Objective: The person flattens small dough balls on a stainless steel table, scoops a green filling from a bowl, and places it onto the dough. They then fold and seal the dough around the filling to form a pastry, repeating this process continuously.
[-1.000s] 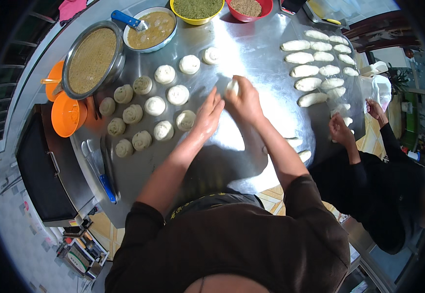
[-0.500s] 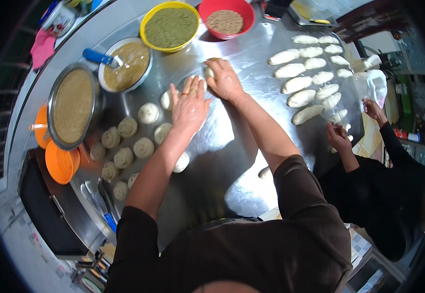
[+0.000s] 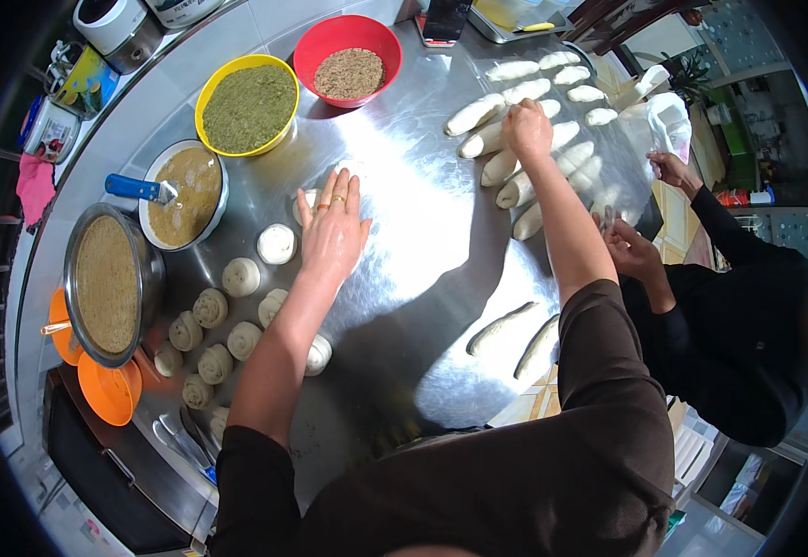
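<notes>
My left hand [image 3: 334, 227] lies flat, fingers stretched, over a pale dough piece that is mostly hidden under it; a dough round [image 3: 307, 206] shows beside its fingers. Several coiled dough rounds [image 3: 240, 277] sit to its left and nearer me. My right hand [image 3: 527, 132] reaches across to the rows of long dough rolls [image 3: 475, 115] at the right. Its fingers are closed low over the rolls, and what they pinch, if anything, is hidden. Clear plastic film [image 3: 613, 153] seems to lie over part of those rolls.
A co-worker's hand [image 3: 634, 249] is by the rolls' right end. Along the left stand a yellow bowl [image 3: 201, 107] of green filling, a red bowl [image 3: 303, 56], a bowl of brown paste [image 3: 222, 200] with a blue-handled spatula [image 3: 133, 187], and a steel basin [image 3: 148, 269].
My right hand has left the dough beside my left hand and moved right to the long rolls, closing its fingers. My left hand stays flat on the dough. The view has shifted rightward.
</notes>
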The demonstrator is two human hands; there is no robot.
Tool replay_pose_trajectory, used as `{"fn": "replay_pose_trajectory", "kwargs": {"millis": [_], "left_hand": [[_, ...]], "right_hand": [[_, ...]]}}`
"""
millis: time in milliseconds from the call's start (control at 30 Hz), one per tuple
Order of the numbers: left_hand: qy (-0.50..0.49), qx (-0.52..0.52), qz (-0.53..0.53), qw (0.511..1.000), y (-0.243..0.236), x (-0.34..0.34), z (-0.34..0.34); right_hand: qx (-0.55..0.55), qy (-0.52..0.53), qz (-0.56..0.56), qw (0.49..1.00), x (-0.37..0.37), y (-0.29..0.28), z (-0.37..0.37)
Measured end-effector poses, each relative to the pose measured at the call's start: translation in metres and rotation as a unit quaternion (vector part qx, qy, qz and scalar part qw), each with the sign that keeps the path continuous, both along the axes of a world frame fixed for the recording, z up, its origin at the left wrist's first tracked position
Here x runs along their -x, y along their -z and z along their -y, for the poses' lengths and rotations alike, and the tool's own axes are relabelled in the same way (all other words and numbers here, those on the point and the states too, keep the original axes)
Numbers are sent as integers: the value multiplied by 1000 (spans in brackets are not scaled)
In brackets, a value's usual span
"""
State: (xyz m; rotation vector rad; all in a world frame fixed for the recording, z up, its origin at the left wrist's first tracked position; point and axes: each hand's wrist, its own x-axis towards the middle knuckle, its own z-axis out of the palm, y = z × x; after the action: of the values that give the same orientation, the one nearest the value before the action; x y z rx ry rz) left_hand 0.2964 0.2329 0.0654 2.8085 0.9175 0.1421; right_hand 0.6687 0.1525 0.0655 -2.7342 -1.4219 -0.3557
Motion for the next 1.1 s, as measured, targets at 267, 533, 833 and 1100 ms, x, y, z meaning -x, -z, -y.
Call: {"fn": "replay_pose_trajectory", "kwargs": {"millis": [267, 533, 833, 1100], "left_hand": [[-7, 63, 63, 996, -39, 63, 49], [29, 154, 92, 983, -49, 95, 104], [-37, 227, 237, 944, -54, 101, 116], [-100, 781, 116, 606, -25, 159, 178]], "right_hand": [[-54, 84, 36, 994, -47, -22, 6], [158, -217, 24, 963, -26, 10, -47], [172, -390, -167, 889, 146, -95, 5], [65, -438, -490, 751, 248, -26, 51]]}}
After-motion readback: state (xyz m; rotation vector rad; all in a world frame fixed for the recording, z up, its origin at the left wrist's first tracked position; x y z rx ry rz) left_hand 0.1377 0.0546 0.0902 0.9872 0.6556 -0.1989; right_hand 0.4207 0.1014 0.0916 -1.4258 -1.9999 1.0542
